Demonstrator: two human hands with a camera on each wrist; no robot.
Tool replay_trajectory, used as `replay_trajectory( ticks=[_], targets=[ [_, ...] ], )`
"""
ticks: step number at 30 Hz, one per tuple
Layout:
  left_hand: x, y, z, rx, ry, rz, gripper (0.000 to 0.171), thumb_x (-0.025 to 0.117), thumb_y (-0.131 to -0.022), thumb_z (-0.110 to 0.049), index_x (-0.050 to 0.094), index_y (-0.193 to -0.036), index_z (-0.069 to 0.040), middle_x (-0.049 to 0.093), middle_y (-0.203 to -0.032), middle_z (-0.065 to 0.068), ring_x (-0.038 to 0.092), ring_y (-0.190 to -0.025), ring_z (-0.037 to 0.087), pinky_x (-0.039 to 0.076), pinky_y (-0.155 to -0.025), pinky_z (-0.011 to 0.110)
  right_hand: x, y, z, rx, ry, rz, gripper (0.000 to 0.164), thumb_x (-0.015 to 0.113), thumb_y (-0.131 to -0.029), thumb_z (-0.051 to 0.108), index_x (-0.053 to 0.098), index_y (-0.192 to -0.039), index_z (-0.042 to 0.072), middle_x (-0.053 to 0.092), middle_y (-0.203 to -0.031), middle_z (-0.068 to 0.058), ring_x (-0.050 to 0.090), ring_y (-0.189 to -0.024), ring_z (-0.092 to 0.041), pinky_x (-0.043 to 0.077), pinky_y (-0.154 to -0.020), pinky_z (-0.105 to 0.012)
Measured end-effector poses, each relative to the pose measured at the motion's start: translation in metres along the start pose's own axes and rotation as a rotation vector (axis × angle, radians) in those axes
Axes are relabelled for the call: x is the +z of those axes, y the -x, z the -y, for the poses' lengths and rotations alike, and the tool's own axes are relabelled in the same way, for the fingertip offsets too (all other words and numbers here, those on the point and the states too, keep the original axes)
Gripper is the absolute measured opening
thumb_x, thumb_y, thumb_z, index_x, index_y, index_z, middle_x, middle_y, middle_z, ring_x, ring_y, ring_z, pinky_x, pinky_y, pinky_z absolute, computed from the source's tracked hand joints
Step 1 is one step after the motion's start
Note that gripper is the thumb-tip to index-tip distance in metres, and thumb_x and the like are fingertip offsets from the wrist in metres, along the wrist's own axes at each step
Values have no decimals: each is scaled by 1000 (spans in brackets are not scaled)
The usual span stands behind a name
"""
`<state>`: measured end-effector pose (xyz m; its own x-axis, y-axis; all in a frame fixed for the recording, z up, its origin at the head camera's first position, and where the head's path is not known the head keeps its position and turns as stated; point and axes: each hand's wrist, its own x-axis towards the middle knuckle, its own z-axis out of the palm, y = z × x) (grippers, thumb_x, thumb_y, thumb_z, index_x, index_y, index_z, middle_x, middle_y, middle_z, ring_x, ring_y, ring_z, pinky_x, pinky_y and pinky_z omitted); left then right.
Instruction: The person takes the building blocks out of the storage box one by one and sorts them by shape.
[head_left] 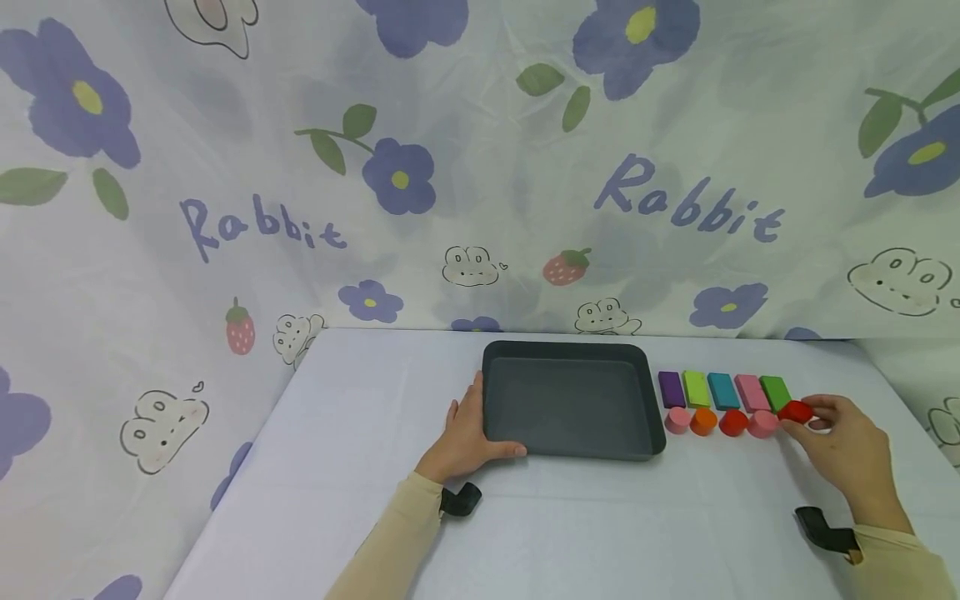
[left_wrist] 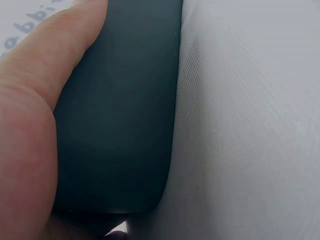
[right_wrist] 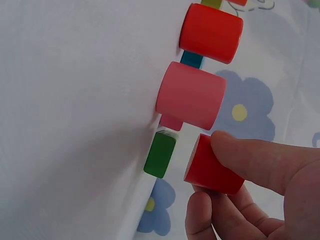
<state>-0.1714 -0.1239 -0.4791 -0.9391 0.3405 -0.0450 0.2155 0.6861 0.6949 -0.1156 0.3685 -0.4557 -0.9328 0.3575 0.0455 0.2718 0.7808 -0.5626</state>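
Note:
A dark grey rectangular tray lies on the white table. My left hand rests against its left front corner, fingers straight along the left side and thumb along the front wall; the left wrist view shows that thumb against the tray wall. At the right, my right hand pinches a red block between thumb and fingers, raised off the table. Close beside it stand a pink cylinder and a green rectangular block.
Right of the tray, cylinders stand in a front row: pink, orange, red. Behind them lie rectangular blocks in purple, lime, blue and pink. A flower-print curtain hangs along the table's back edge.

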Motion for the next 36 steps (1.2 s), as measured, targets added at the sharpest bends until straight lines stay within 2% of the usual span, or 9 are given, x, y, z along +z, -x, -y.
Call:
replay_trajectory(
  ticks=[13, 20, 36],
  targets=[
    [1, -1, 1, 2, -2, -1, 137, 85, -73, -57, -6, -161, -5, 8, -168, 14, 12, -154, 26, -2, -122, 53, 1, -5, -2, 81, 9, 105, 61, 72, -92, 17, 41, -132, -16, 52, -117, -41, 50, -96, -50, 50, -55, -30],
    [1, 0, 1, 6, 1, -1, 137, 85, -73, -57, -6, -161, -5, 8, -168, 15, 11, -154, 26, -1, -122, 54, 2, -6, -2, 108, 7, 119, 61, 73, -91, 17, 41, -132, -16, 51, -116, -40, 49, -96, -49, 49, -55, -30],
    [-1, 1, -1, -4, -3, 7, 137, 85, -73, -57, -7, -160, -5, 7, -168, 15, 11, -154, 27, -2, -122, 53, 5, -7, -7, 66, 32, 123, 60, 74, -89, 16, 43, -128, -17, 55, -107, -38, 51, -92, -47, 45, -53, -28]
  ],
)
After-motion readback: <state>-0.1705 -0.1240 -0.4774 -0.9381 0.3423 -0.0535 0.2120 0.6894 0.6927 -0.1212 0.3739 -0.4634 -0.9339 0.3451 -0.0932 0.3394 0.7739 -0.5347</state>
